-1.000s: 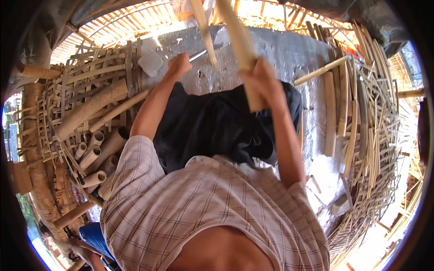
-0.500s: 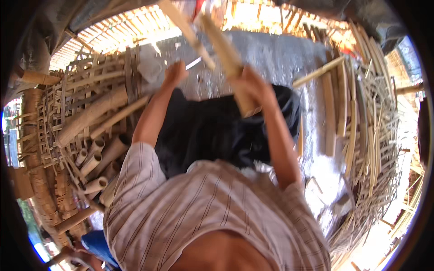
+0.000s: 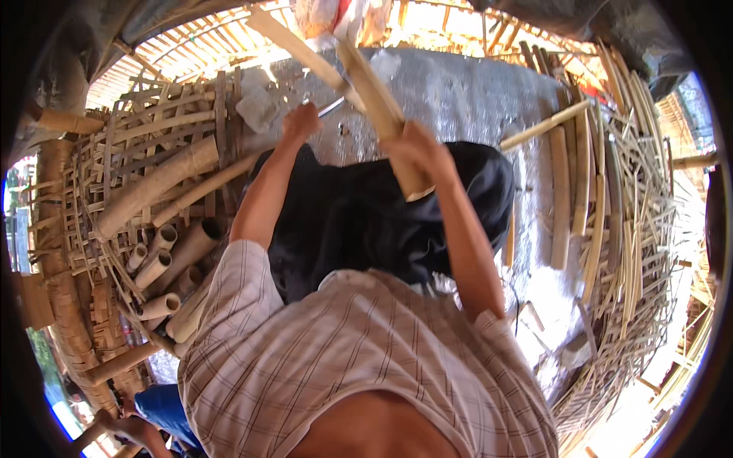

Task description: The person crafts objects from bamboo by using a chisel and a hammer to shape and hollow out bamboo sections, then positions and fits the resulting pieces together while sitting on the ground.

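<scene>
My right hand (image 3: 418, 149) is wrapped round a long split bamboo piece (image 3: 374, 88), which slants from above my lap up toward the far side. My closed left hand (image 3: 302, 122) grips a knife; its handle is hidden in the fist, and the thin bright blade (image 3: 330, 108) points toward the bamboo. A flat, pale bamboo strip (image 3: 298, 49) slants up to the left, its lower end close to the blade and the bamboo piece. Whether strip and piece are still joined, I cannot tell.
Bamboo tubes (image 3: 156, 269) and a thicker pole (image 3: 158, 187) are on the left, by slatted lattice. Several bamboo lengths (image 3: 560, 195) lie to the right on the grey surface (image 3: 473, 95). Part of another person, with a blue garment (image 3: 164, 416), shows at lower left.
The flat strip's upper end has swung left and down in the picture. My left hand and knife have shifted slightly right, and the bamboo in my right hand sits a little lower.
</scene>
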`<state>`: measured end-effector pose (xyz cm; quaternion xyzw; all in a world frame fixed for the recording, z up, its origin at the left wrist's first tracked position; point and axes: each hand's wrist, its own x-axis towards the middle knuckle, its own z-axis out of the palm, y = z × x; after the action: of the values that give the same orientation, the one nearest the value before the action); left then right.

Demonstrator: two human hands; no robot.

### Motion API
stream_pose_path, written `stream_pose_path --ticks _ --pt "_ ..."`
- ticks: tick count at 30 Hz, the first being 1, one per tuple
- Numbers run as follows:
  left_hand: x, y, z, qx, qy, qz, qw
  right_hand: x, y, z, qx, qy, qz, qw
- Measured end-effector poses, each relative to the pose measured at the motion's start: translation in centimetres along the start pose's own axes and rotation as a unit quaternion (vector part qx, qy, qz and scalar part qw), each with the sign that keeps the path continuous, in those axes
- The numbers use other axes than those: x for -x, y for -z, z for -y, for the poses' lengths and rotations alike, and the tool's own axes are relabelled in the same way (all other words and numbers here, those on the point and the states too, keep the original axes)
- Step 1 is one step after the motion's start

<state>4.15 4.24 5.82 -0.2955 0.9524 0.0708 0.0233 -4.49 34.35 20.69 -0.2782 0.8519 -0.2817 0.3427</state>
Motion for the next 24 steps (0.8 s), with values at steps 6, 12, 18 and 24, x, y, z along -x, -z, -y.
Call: stream_pose_path --ticks 6,12,18,24 --pt "0.9 1.8 -0.5 -0.001 0.013 0.081 0.997 6.7 5.1 10.4 -0.124 0.264 -0.371 0.882" --pt "0.3 3.6 -2.2 -0.028 0.012 0.072 0.997 -0.5 -6.5 -4.6 0.068 0.079 -0.245 0.964" --pt "0.2 2.9 -1.6 -0.05 0.009 0.105 0.993 -1.3 0.6 -2.1 -0.264 -0.055 0.071 0.96" --pt "-1.1 6.9 -1.4 -0.114 -0.033 0.074 0.99 3.0 -0.8 -5.4 -0.422 -0.003 0.007 0.907"
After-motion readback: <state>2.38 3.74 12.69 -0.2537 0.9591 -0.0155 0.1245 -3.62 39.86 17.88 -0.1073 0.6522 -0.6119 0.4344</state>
